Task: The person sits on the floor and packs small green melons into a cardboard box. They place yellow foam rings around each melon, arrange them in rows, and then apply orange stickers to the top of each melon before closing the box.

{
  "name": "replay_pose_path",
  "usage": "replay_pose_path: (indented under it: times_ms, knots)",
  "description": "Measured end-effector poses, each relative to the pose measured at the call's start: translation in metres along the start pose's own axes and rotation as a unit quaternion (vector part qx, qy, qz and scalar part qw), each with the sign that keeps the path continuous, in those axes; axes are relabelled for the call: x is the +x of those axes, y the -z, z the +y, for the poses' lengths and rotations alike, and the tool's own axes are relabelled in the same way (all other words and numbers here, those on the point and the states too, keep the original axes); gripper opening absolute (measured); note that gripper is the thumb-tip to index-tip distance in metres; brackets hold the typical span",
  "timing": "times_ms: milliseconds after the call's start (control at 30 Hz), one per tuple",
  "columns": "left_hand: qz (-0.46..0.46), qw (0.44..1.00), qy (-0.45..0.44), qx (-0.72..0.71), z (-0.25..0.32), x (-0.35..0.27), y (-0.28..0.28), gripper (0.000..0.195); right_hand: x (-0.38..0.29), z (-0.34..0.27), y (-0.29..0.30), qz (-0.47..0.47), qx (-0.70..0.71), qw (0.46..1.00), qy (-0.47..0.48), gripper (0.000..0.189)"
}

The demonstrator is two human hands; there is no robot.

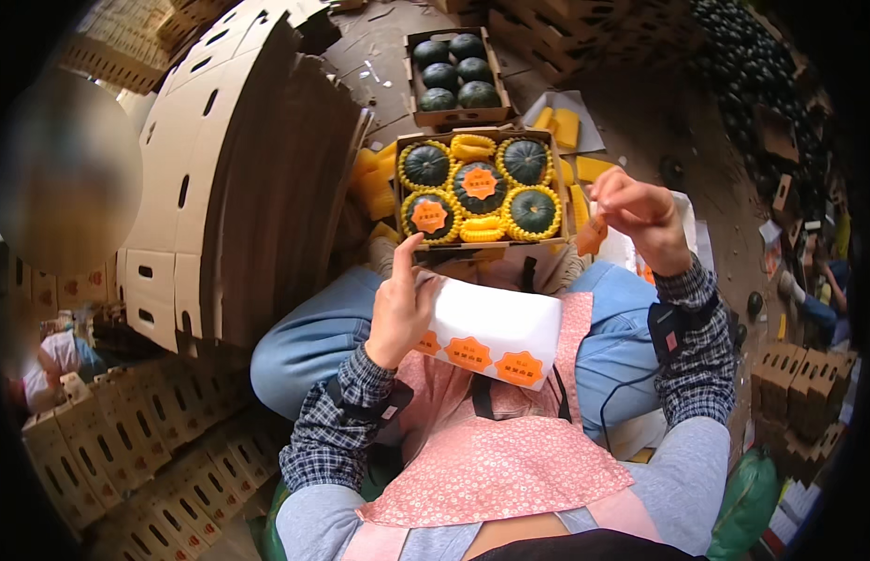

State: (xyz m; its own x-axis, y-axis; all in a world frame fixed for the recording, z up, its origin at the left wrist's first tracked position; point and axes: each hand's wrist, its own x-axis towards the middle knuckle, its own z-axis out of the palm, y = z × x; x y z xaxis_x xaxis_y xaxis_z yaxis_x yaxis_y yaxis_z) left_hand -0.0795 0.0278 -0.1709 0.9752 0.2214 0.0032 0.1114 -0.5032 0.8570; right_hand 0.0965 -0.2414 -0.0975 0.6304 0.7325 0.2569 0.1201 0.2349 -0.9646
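Observation:
My left hand [398, 308] grips a white backing sheet of stickers [501, 312], folded or curled over, with a row of orange scalloped stickers [468, 354] along its lower edge. Between the fingertips of my right hand [637, 214] hangs a single orange sticker [592, 235], off the sheet and to the right of the carton. Just beyond both hands lies an open cardboard carton [477, 245] of dark green squashes in yellow foam nets. The middle squash [492, 202] and the front left squash [424, 228] bear orange stickers; the other squashes in it show none.
A second carton [457, 118] of unwrapped squashes stands behind. Yellow foam nets [565, 127] lie at its right. Flat cardboard cartons [189, 168] tower at left, with more cartons [140, 435] below. A large heap of squashes [747, 91] fills the far right. Other people are partly visible at both sides.

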Motion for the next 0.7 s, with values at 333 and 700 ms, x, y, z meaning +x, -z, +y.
replay_pose_path:
  times_ms: [333,700]
  knots:
    - [-0.092,0.994,-0.045,0.033,0.01,-0.007,-0.004,0.061,0.003,0.168,0.059,0.019,-0.237,0.914,-0.33,0.041]
    - [-0.099,0.995,-0.022,0.02,0.008,-0.007,-0.006,0.062,0.022,0.187,0.045,-0.047,-0.428,0.847,-0.313,0.053]
